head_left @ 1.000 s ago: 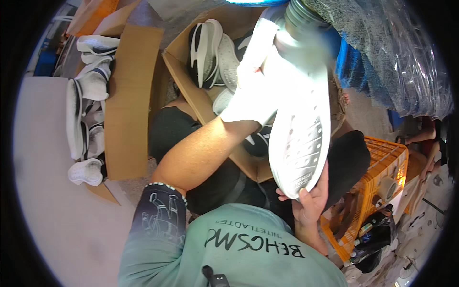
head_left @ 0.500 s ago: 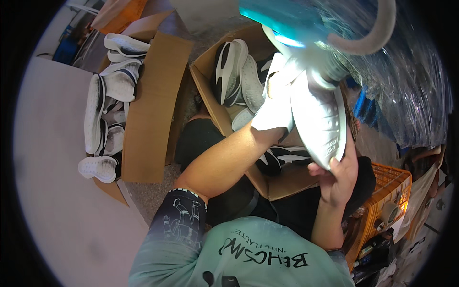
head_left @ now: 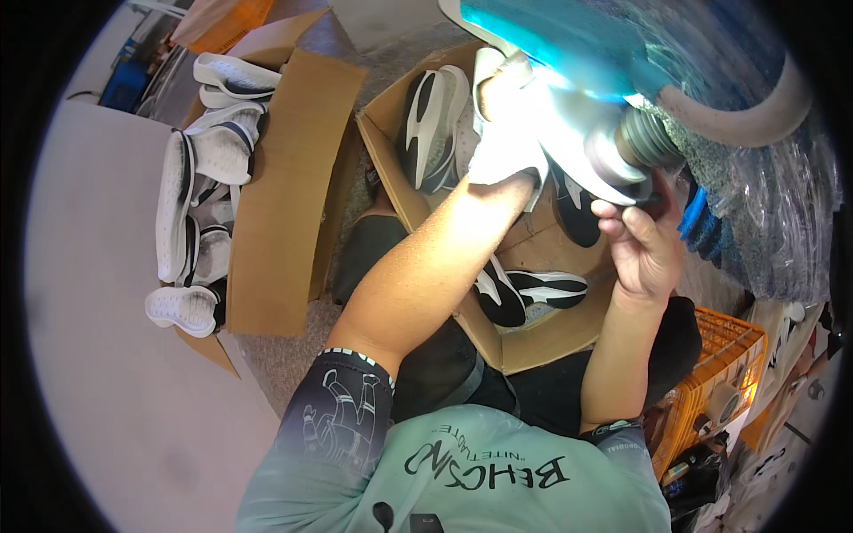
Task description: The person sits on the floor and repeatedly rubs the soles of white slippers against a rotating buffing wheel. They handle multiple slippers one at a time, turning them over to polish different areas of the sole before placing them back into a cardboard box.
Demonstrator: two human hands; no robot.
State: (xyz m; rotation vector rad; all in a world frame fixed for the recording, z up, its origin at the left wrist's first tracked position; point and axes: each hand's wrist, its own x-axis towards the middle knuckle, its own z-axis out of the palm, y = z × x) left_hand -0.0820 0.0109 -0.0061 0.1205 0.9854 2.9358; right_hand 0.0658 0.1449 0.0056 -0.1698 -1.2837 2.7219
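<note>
A white shoe sole [head_left: 582, 164] is held up under a bright lamp, its surface partly washed out by glare. It meets or lies right beside the round, ridged spindle head [head_left: 635, 147] of a machine; I cannot tell whether they touch. My left hand [head_left: 506, 133], in a white glove or cloth wrap, grips the sole's far left part, with most of the fingers lost in the light. My bare right hand [head_left: 641, 249] pinches the sole's near right end between thumb and fingers.
An open cardboard box [head_left: 524, 351] between my legs holds several black-and-white soles [head_left: 555, 286]. A second carton [head_left: 293, 204] at left holds more white soles [head_left: 235, 147]. The machine's teal housing [head_left: 551, 35] overhangs, beside clear plastic wrap [head_left: 782, 195]. An orange crate [head_left: 711, 373] stands at right.
The sole has swung up and away from me toward the spindle head, tilting so less of its broad face shows. My right hand has moved up and slightly right with it.
</note>
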